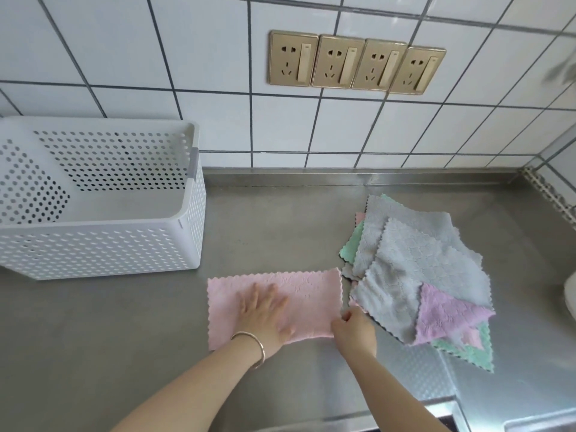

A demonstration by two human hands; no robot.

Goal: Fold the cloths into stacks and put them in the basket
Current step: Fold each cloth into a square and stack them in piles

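pink cloth (307,294), no readable writing

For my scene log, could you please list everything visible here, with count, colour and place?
basket: one, white, perforated, left on the counter, nothing seen inside
pink cloth: one, folded, front centre
cloth pile: several, grey, green, pink, lilac, right of it
counter: one, steel
sockets: four, gold, on the wall
wall tiles: many, white
left hand: flat on the pink cloth, bangle on the wrist
right hand: pinches the pink cloth's right edge
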